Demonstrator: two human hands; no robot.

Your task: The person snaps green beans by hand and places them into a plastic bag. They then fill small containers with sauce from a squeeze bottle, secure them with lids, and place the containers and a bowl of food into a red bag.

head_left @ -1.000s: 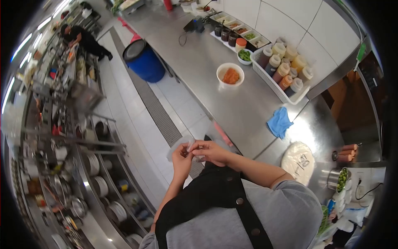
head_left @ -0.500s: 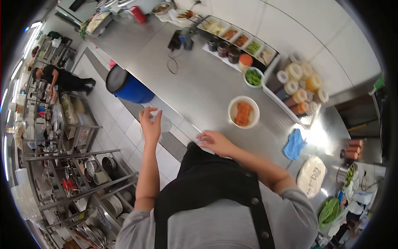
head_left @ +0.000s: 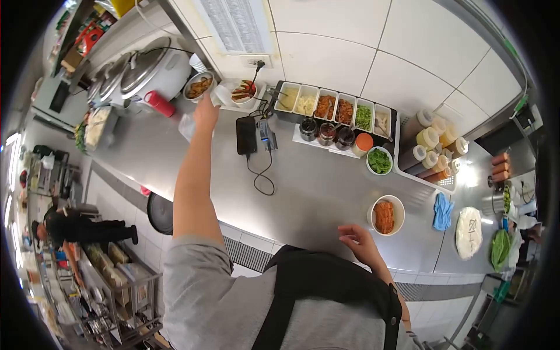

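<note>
My left hand point(head_left: 206, 114) is stretched over the back of the steel counter, closed at a clear plastic piece point(head_left: 221, 95); its fingertips are partly hidden. Just past it are a bowl of browned food point(head_left: 199, 86) and a bowl of red and brown pieces point(head_left: 244, 90). Another clear plastic item point(head_left: 188, 126) lies beside my left wrist. My right hand point(head_left: 357, 240) hovers at the counter's front edge with its fingers apart and nothing in them. A white bowl with orange-brown sliced food point(head_left: 384, 217) stands to its upper right.
A black device point(head_left: 246, 135) with cables, a row of food trays point(head_left: 325, 107), dark jars point(head_left: 326, 133), a bowl of greens point(head_left: 380, 161) and a bottle crate point(head_left: 426, 178) line the counter. Blue cloth point(head_left: 443, 211) lies at right. A person point(head_left: 87, 227) stands across the aisle.
The view has turned toward the back wall. My left hand has moved from over the aisle to the bowls at the counter's back. My right hand's fingers have spread.
</note>
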